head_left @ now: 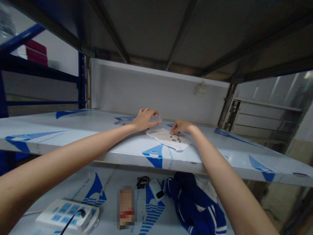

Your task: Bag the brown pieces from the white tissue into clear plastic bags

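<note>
Nearest, on the lower shelf (114,182), a white power strip (68,215), a blue-and-white garment (195,202) and a small white device (157,190) are seen. Farther up, on the upper shelf (73,133), a white cloth (168,138) strewn with small dark pieces (176,139) is spread. One piece is pinched by the right hand (181,126); a small clear container (156,118) is clasped by the left hand (144,119), just beside the cloth.

I am facing a white back wall (156,91) under a grey metal shelf underside (171,29), standing at a white shelf board (61,130) with blue print, blue racking (81,81) rising left, grey shelving (264,114) sitting right, dim light falling.
</note>
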### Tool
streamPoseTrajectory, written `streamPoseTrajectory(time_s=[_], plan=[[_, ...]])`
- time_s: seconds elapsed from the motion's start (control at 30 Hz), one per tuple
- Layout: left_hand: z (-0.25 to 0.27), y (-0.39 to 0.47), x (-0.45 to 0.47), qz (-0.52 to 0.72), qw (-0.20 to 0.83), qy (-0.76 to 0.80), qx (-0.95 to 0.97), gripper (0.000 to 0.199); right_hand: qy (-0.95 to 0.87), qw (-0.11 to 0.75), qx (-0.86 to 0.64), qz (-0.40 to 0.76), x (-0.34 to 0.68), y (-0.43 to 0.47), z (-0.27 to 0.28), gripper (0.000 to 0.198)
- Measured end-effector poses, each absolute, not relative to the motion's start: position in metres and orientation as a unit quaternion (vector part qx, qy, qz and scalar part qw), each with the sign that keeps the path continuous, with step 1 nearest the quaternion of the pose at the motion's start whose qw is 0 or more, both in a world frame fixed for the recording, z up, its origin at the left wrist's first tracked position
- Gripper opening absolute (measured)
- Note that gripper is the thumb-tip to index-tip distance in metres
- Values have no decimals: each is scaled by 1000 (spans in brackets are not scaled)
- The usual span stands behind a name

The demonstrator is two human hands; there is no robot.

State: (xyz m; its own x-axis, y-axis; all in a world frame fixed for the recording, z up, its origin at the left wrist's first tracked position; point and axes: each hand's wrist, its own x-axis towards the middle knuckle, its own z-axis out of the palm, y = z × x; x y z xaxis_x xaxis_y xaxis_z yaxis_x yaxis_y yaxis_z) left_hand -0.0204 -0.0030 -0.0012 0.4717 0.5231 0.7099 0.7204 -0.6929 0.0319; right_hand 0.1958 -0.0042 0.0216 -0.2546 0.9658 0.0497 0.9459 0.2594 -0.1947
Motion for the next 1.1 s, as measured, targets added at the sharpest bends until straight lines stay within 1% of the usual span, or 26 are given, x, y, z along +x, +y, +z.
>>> streamPoseTrajectory(time_s=[0.1,0.2,0.27,0.33,0.47,0.53,0.67,0.77,1.0,1.1], plan=[[-1,-3,-21,-359,138,-365,-848,38,-787,86,-611,31,192,-7,19,4],[-1,-3,-21,-355,138,-368,-848,37,-783,81,-617,6,187,-12,20,7],[-1,-4,-21,-354,140,-368,-848,36,-780,108,-617,-4,184,-16,22,11],[0,-5,-20,-354,140,-367,-849,37,-788,176,-591,3,181,-17,25,15],[-2,-5,-19,-354,142,-362,-851,38,-799,348,-489,36,174,-15,29,17],[-2,-5,-18,-351,151,-354,-854,38,-804,390,-444,61,170,-14,28,18],[-3,-5,-16,-348,168,-351,-853,38,-829,388,-384,123,164,-14,24,22],[-2,-6,-17,-358,169,-352,-848,38,-831,383,-376,147,164,-16,22,26],[-1,-4,-20,-369,134,-336,-856,44,-852,337,-378,135,169,-15,21,15],[-1,0,-22,-398,119,-342,-843,38,-844,348,-393,105,170,-15,22,16]])
